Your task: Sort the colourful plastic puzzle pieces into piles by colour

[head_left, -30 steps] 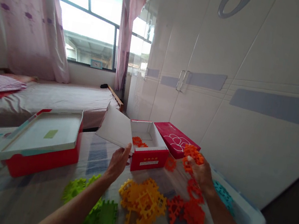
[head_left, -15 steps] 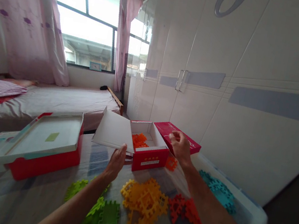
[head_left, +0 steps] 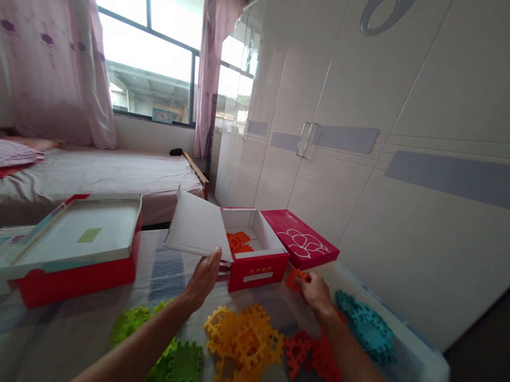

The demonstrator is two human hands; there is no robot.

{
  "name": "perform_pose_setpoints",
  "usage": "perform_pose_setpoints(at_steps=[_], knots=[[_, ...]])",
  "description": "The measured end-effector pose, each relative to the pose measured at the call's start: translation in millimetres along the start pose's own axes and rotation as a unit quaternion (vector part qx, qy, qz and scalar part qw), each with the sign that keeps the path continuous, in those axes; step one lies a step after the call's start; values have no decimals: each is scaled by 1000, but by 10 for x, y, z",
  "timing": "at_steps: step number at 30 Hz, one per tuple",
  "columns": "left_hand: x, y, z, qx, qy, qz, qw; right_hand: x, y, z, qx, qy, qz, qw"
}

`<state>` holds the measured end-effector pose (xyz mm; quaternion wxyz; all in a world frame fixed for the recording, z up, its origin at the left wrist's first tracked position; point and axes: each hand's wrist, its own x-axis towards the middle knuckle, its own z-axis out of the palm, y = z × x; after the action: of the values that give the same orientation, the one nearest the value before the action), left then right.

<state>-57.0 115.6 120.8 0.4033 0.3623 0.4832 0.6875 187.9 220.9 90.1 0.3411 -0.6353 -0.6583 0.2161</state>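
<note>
My left hand (head_left: pixel 203 278) is closed on the near edge of the white-lined lid (head_left: pixel 197 225), which stands tilted open on the left side of a red box (head_left: pixel 266 265). Several orange interlocking plastic pieces (head_left: pixel 239 241) lie inside that box. Just right of the box, my right hand (head_left: pixel 318 290) pinches an orange interlocking piece (head_left: pixel 294 280) at table level. Closer to me are piles of yellow pieces (head_left: pixel 249 338), green pieces (head_left: pixel 183 364) and red pieces (head_left: pixel 298 351). Teal pieces (head_left: pixel 369 328) lie to the right of my right forearm.
Behind my right hand lies a closed red box (head_left: pixel 301 237) with a white line pattern. A red box with a white tray-like top (head_left: pixel 115 225) stands at left on the checked tablecloth (head_left: pixel 168 274). Beyond are a bed (head_left: pixel 130 169) and a white wardrobe (head_left: pixel 324 190).
My right hand has come down from above the closed red box to the orange piece on the table and taken hold of it. The left hand still holds the lid.
</note>
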Motion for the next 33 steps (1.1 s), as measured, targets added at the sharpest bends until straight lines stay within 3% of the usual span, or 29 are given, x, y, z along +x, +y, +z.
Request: perform_pose_setpoints(at_steps=[5,9,12,15,17,21,24,30,33], knots=[[-1,3,40,15,-4,3,1000,75,-222,-377,82,54,-25,995],[-31,30,105,33,-24,-14,999,185,-670,-374,138,13,-86,987],[-51,37,127,58,-36,-18,997,115,-773,-364,127,-8,-119,985],[-58,22,103,84,-31,-23,996,-204,-485,-453,48,-25,-167,984],[-65,10,82,94,-24,-29,995,-478,-167,-516,-67,-69,-196,976],[-128,32,76,91,-27,-41,995,-854,291,-525,-252,-123,-120,952],[-217,83,71,87,-26,-53,994,-959,341,-453,-282,-129,-112,944],[-450,197,-49,156,-28,-47,986,-1065,316,-404,-264,-175,-173,933],[-667,248,-130,215,-52,-22,975,-1011,363,-422,-273,-176,-135,936]])
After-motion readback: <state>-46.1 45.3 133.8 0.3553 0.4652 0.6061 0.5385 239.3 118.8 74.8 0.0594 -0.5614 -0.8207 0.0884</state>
